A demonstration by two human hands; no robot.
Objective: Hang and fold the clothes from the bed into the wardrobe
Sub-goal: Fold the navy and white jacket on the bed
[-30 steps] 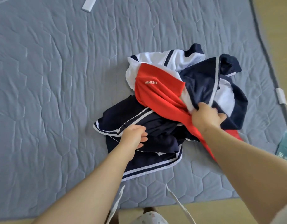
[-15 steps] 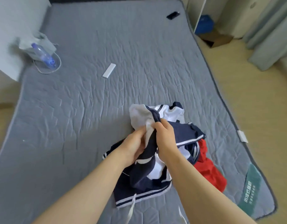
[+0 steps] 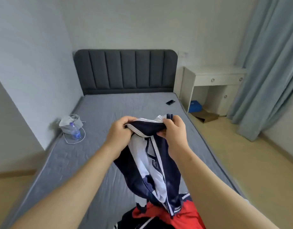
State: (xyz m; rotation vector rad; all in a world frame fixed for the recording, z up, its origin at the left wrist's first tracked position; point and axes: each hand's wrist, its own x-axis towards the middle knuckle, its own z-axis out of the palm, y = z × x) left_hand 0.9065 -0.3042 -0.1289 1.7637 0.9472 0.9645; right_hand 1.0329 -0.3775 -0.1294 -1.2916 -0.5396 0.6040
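A navy and white zip jacket (image 3: 156,167) hangs in the air above the grey bed (image 3: 109,113), held up by its collar. My left hand (image 3: 120,133) grips the collar's left end and my right hand (image 3: 173,129) grips its right end. The jacket's lower part drapes down onto a red garment (image 3: 188,215) and a dark navy garment (image 3: 134,220) lying on the bed's near end. No wardrobe shows in this view.
A water bottle in a grey bag (image 3: 73,128) with a white cable lies at the bed's left edge. A black phone (image 3: 170,102) rests near the dark headboard (image 3: 126,70). A white desk (image 3: 213,86) and blue curtains (image 3: 266,63) stand on the right.
Both hands lifted the navy and white jacket off the pile and raised it by the collar. My view tilted up from the mattress to the headboard and wall.
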